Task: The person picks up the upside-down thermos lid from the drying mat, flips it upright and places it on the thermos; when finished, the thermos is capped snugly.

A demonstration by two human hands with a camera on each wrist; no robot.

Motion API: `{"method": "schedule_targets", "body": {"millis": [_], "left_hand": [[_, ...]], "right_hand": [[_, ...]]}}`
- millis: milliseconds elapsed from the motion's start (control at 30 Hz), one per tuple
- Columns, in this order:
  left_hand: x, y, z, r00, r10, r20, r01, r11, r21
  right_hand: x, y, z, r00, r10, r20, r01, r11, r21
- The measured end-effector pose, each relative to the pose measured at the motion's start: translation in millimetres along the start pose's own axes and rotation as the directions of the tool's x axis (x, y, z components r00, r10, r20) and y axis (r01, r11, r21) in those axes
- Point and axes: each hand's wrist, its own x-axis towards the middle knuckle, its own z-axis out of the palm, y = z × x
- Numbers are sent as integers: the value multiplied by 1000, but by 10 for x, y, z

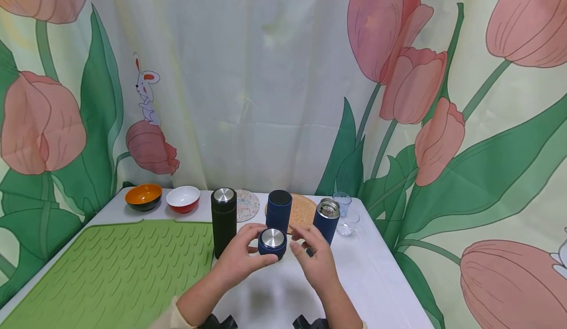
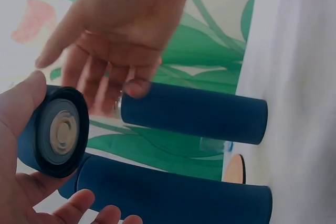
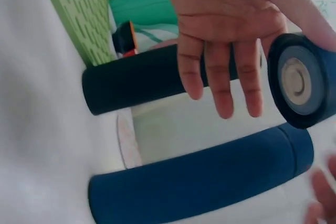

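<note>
My left hand (image 1: 236, 260) pinches a dark blue flask lid (image 1: 272, 239) between thumb and forefinger, its silver top facing up. The lid's underside (image 2: 64, 132), with a round seal, shows in the left wrist view. My right hand (image 1: 313, 257) is just right of the lid, apart from it, fingers loosely bent and holding nothing. Behind that hand a blue flask (image 1: 327, 224) stands upright, its steel mouth uncovered. Another blue flask (image 1: 279, 213), capped, is upright behind the lid. Beside my left hand stands a black flask (image 1: 223, 225) with a silver top.
A green ridged mat (image 1: 133, 265) covers the table's left side. An orange-and-black bowl (image 1: 143, 196) and a red-and-white bowl (image 1: 183, 198) stand behind it. Round patterned mats, one a cork-coloured disc (image 1: 303, 211), lie at the back. A clear glass (image 1: 342, 201) stands at the back right.
</note>
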Motion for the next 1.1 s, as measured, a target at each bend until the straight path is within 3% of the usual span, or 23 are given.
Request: {"method": "schedule_targets", "body": {"millis": [67, 133, 200, 267, 333, 433, 533, 867, 1100], "left_hand": [[-4, 15, 10, 1000, -4, -10, 4, 1000, -4], [-8, 31, 19, 1000, -2, -15, 2, 1000, -8], [-16, 47, 26, 1000, 3, -15, -3, 1000, -14], [-26, 54, 32, 1000, 3, -9, -3, 1000, -20], [-36, 58, 36, 1000, -9, -3, 9, 1000, -27], [-46, 56, 50, 999, -33, 12, 33, 999, -41], [-39, 50, 81, 999, -42, 31, 44, 997, -68], [79, 105, 319, 995, 67, 72, -59, 991, -116], [342, 456, 542, 979, 181, 96, -171, 979, -110]], "right_hand": [[16, 17, -53, 980, -73, -185, 69, 997, -26], [59, 75, -112, 925, -118, -362, 100, 993, -70], [114, 161, -172, 875, -91, -475, 64, 995, -73], [162, 264, -217, 857, 1, -515, -27, 999, -43], [194, 364, -243, 867, 121, -483, -150, 988, -22], [228, 510, -248, 886, 280, -370, -318, 947, -45], [266, 648, -235, 889, 357, -287, -400, 910, -107], [290, 833, -283, 873, 388, -296, -451, 874, -182], [301, 865, -282, 875, 381, -298, -447, 872, -199]]}}
